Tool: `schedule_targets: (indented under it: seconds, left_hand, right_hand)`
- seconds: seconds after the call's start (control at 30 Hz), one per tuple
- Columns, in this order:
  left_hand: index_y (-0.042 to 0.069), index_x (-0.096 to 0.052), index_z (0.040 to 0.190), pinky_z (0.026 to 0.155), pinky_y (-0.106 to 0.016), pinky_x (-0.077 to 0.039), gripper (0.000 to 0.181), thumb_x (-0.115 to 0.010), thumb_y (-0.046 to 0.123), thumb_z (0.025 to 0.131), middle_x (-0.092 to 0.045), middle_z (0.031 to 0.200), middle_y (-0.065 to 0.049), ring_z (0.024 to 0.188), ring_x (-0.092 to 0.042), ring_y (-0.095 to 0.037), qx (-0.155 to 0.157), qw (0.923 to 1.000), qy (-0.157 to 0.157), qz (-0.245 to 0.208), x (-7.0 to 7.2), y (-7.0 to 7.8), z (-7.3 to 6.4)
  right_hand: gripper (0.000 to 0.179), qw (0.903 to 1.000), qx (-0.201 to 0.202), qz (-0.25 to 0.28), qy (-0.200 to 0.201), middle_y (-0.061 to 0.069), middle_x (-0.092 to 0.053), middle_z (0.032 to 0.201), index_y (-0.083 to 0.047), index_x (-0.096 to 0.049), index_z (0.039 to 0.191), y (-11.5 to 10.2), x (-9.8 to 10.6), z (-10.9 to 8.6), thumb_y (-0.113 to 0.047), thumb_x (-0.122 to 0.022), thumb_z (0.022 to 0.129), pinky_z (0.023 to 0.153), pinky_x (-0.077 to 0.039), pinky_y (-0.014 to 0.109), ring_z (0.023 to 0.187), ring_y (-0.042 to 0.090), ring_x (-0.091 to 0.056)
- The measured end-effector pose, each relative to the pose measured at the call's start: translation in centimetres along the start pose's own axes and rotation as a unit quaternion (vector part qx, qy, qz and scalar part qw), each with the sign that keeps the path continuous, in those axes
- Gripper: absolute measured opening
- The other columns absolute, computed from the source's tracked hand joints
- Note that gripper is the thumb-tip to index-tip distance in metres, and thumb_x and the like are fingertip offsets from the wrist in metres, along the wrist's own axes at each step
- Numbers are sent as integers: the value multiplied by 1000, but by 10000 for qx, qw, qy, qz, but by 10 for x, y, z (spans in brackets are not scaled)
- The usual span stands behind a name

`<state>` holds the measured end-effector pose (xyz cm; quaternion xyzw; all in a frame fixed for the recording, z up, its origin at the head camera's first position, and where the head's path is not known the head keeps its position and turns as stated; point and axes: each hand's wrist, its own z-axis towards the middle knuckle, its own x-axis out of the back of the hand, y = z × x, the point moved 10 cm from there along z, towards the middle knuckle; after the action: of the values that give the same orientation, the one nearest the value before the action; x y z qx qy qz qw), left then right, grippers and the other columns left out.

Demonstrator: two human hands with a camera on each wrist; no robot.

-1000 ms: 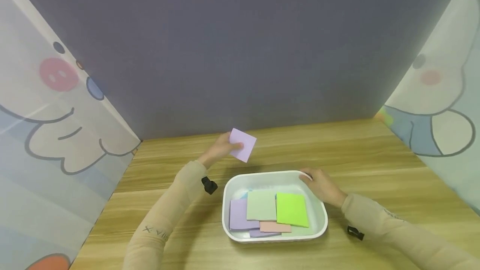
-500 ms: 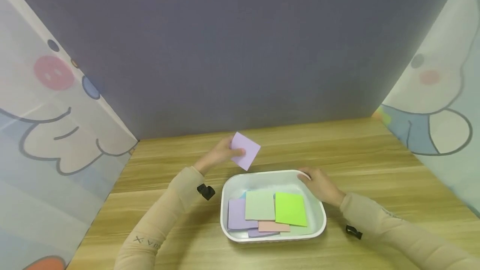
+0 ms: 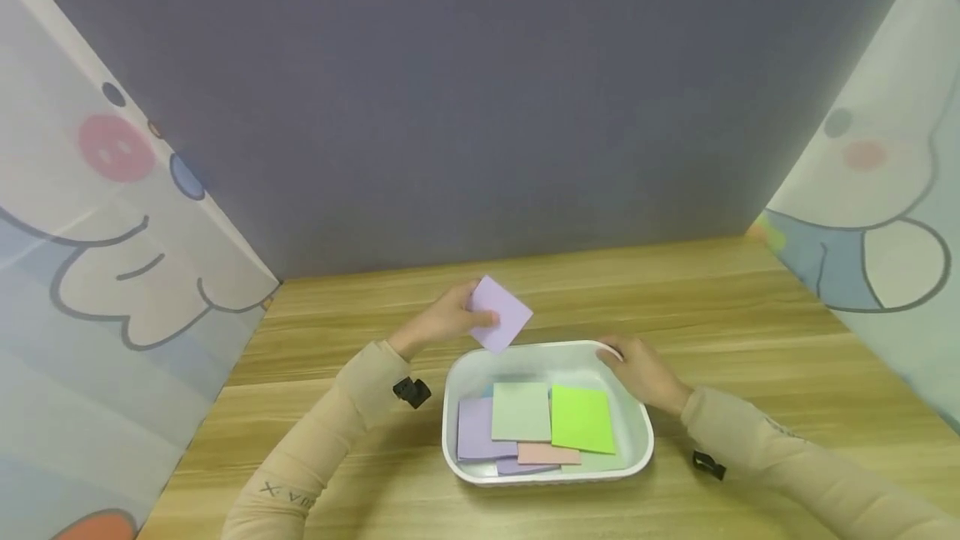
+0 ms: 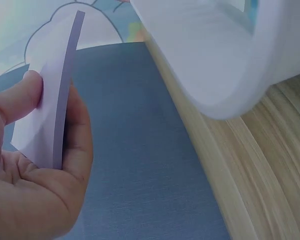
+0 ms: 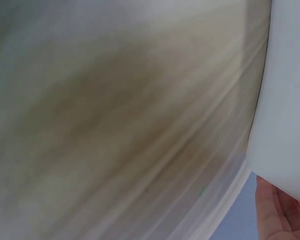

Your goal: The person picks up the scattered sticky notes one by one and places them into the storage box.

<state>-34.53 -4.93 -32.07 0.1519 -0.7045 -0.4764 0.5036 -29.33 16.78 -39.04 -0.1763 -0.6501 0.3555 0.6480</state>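
My left hand [image 3: 442, 321] pinches a lilac sticky note pad [image 3: 506, 311] just beyond the far rim of a white plastic bin [image 3: 456, 390]. In the left wrist view the thumb presses the pad's face [image 4: 50, 95] and curled fingers lie behind it. My right hand [image 3: 643, 372] grips the bin's far right corner; only some of its fingers [image 5: 270, 212] show under the white wall in the right wrist view. Inside the bin lie a pale green pad [image 3: 521, 412], a bright green pad [image 3: 582, 420], a pink pad [image 3: 549, 453] and purple pads [image 3: 480, 432], partly overlapping.
The bin stands on a wood-grain table [image 3: 337, 307]. A dark grey panel [image 3: 480, 107] rises behind the table's far edge. Cartoon-printed curtains [image 3: 112, 215] flank it on both sides. Black buckles [image 3: 412, 392] hang at the wrists.
My left hand has moved slightly right and nearer, bringing the lilac pad closer to the bin's far rim. The right hand and the bin have stayed in place.
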Motion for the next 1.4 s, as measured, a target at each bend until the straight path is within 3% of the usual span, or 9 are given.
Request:
schedule_targets:
  seconds: [0.17,0.33,0.6,0.87,1.03,1.13,1.23,1.4]
  left_hand:
    - [-5,-53,112,73,-28,-53,32,-62,9,85,-61,96,-17,84,-59,-19,-205,9995,-197,118,-4,3,-3]
    - [-3,-54,109,70,-26,-53,28,-61,9,85,-61,92,-15,80,-58,-15,-331,9980,-544,25,-12,7,-9]
    - [0,-52,114,71,-27,-53,31,-61,10,86,-60,93,-10,82,-58,-15,-221,9937,-1077,209,-24,6,-13]
    - [1,-51,116,73,-26,-51,34,-61,12,86,-59,90,-5,81,-57,-14,-28,9845,-1605,714,-42,4,-17]
    - [5,-53,114,77,-24,-50,31,-62,13,85,-59,93,-1,86,-57,-11,-109,9774,-1892,942,-52,5,-22]
    - [5,-53,115,83,-28,-49,34,-64,15,85,-59,98,-4,91,-57,-15,-90,9734,-1987,1132,-56,3,-24]
    - [0,-47,127,94,-34,-45,51,-65,21,84,-57,111,-9,102,-55,-19,22,9690,-1996,1455,-59,-3,-23]
    - [1,-47,128,95,-33,-44,54,-66,22,83,-58,112,-8,103,-55,-19,-82,9628,-2091,1708,-66,-9,-23]
  right_hand:
    - [31,9999,82,-79,102,25,-62,107,10,-56,115,-1,2,0,-11,-50,93,75,-55,37,90,27,-63]
    - [30,9999,101,1,73,22,-64,103,10,-56,114,-3,3,1,-11,-50,93,70,-55,32,84,21,-63]
    - [32,10000,34,-20,-25,20,-65,102,9,-56,115,-3,-2,3,-14,-50,94,70,-55,32,82,19,-63]
    - [29,9999,163,28,-7,18,-65,101,7,-58,113,-7,-4,7,-13,-49,94,69,-55,30,83,19,-63]
    - [31,9998,136,13,-118,19,-64,103,8,-56,115,-7,-6,6,-13,-48,94,73,-55,35,86,22,-63]
    - [32,9999,98,-8,-119,21,-64,105,9,-55,116,-7,-6,6,-14,-48,95,75,-55,36,88,23,-63]
    - [32,9999,86,25,-141,20,-64,102,9,-55,116,-7,-5,6,-14,-48,95,71,-55,32,83,19,-63]
    - [31,9999,91,0,-114,16,-66,98,8,-56,114,-7,-4,6,-14,-49,94,65,-53,25,77,14,-62]
